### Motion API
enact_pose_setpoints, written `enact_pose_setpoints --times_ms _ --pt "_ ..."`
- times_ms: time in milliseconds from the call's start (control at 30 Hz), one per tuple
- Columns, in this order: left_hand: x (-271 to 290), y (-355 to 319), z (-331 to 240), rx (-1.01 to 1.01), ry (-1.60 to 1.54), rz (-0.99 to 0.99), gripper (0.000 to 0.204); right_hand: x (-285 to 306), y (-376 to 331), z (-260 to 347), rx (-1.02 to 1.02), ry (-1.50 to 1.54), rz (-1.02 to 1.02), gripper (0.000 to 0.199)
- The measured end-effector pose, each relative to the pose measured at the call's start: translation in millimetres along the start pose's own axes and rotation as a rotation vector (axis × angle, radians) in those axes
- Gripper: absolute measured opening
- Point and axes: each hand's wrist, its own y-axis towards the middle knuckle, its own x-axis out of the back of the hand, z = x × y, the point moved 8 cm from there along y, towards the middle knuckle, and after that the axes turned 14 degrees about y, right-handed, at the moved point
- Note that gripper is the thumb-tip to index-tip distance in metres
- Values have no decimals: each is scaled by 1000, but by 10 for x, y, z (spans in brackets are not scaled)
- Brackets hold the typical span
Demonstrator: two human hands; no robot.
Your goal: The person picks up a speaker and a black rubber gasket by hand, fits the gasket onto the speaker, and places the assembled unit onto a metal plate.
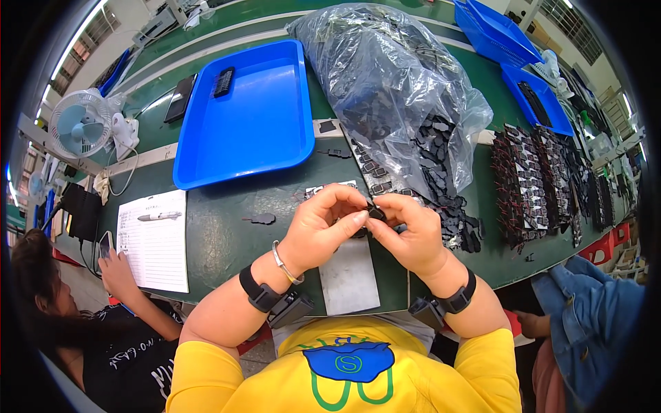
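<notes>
Black part [375, 211], small and largely covered by fingertips, is pinched between both hands above the green tabletop [220, 230], just past the far end of a pale sheet [349, 279]. The left hand [319, 221] angles in from the left, index finger arched over and thumb stretched toward the part; its fingers are clamped on it. The right hand [416, 234] leans in opposite, thumb and curled index closed on the same piece. Forearms [222, 301] converge from wide-set elbows. Beyond the hands lies a clear plastic bag [385, 76]; a blue tray [255, 117] rests farther left.
</notes>
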Motion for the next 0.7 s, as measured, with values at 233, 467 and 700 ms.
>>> enact_pose_setpoints --times_ms 233,467,700 --pt "-10 10 164 259 -128 23 16 -15 25 37 42 -62 33 27" --pt "6 15 172 289 -22 1 15 -49 24 128 162 -199 37 27" --pt "9 11 182 296 -43 4 13 -62 9 187 244 -246 20 27"
